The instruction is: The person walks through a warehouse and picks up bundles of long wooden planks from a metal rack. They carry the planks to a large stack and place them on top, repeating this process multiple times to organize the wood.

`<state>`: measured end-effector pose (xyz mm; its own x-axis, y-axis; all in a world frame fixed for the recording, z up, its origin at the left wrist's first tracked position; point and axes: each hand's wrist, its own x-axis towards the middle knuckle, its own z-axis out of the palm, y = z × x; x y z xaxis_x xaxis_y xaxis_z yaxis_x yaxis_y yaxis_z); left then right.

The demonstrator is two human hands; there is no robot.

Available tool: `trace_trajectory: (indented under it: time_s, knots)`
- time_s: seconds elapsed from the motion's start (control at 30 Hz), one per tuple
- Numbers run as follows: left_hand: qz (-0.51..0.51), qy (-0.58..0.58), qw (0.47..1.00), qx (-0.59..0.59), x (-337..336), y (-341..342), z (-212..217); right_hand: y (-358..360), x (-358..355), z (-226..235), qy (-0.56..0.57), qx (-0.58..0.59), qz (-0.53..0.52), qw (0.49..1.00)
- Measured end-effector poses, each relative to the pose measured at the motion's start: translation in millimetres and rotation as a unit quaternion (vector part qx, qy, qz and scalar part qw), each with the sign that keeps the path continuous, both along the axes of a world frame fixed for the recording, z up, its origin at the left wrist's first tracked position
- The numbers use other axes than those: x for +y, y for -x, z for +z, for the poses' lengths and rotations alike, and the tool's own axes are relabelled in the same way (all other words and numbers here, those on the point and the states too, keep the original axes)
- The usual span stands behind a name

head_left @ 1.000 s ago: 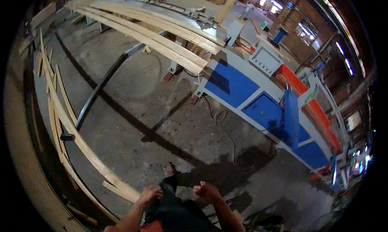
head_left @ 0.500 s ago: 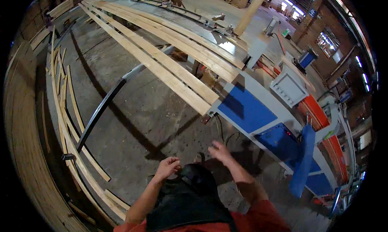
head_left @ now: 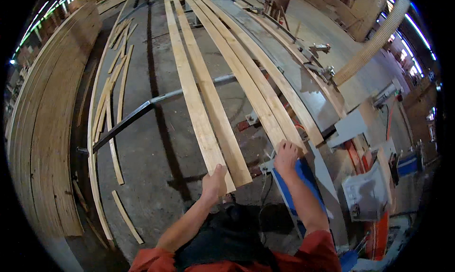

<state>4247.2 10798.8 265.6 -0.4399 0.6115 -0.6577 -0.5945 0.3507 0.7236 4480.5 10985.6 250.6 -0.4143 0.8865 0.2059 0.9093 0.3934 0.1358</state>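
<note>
Long pale wooden boards run away from me, their near ends in front of me. My left hand [head_left: 215, 183] is closed on the near end of the leftmost board [head_left: 201, 115], thumb on top and fingers hidden beneath. Just right of it lies a second board [head_left: 222, 130], with a narrow gap between. My right hand [head_left: 287, 157] has its fingers curled over the near end of a middle board [head_left: 251, 92]. Close against that one is another board [head_left: 270, 89], and a further board [head_left: 296, 108] rests at the right by the machine table.
A bent metal support bar [head_left: 175, 94] crosses under the boards. Thin wooden strips [head_left: 122, 85] lie to the left, beside a tall stack of sheets [head_left: 52, 106]. At right stands a blue and grey machine [head_left: 303, 182] with a pale ribbed hose [head_left: 374, 44] behind.
My view has turned to the right and come closer to the boards. Both hands, free before, have reached forward onto board ends, the left on the leftmost, the right on a middle one.
</note>
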Motion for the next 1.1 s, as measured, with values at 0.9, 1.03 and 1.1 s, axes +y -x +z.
trace_trajectory:
  time_s: [0.9, 1.03, 1.1]
  knots:
    - [-0.054, -0.089, 0.986, -0.127, -13.6, -15.3, -46.5, 36.8, -25.4, -45.4, 0.687, 0.475, -0.081, 0.544]
    - [-0.065, -0.064, 0.987, -0.129, -28.3, -3.2, -47.9, 61.1, -56.5, -4.2, 0.676, 0.488, -0.1, 0.543]
    - [-0.021, -0.097, 0.977, -0.19, -27.7, -8.2, -10.0, 50.4, -51.9, -44.8, 0.651, 0.504, -0.092, 0.56]
